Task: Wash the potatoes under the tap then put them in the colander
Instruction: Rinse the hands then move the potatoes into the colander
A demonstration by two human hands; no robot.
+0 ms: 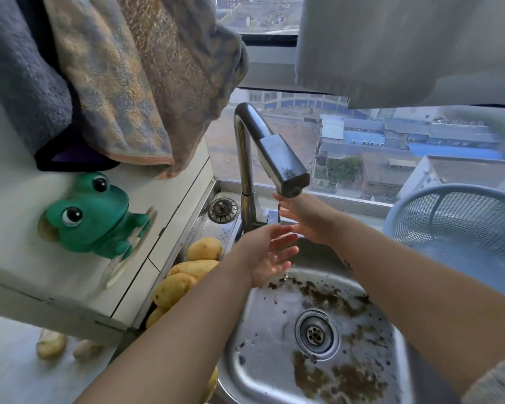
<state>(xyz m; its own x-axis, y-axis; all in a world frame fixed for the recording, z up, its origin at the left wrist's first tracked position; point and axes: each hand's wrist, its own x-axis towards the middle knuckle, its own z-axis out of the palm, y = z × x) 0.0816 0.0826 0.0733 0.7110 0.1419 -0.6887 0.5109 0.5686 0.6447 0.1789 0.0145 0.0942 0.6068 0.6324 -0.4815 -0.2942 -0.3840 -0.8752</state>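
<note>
Head view: left hand point(270, 253), right hand point(308, 220) both spread, empty, under tap point(285, 166); potatoes point(175, 290) beside sink point(267, 325).

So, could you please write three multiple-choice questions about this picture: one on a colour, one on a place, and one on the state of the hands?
1. What colour is the colander?
A red; B pale blue; C black.
2. Where do the potatoes lie?
A beside the sink, on its left; B in the colander; C on the windowsill.
3. What do the left hand and the right hand hold?
A a potato each; B a sponge; C nothing.

Answers:
1. B, its mesh wall is pale blue.
2. A, they are heaped against the sink's left rim.
3. C, both are open and empty under the tap.
</note>
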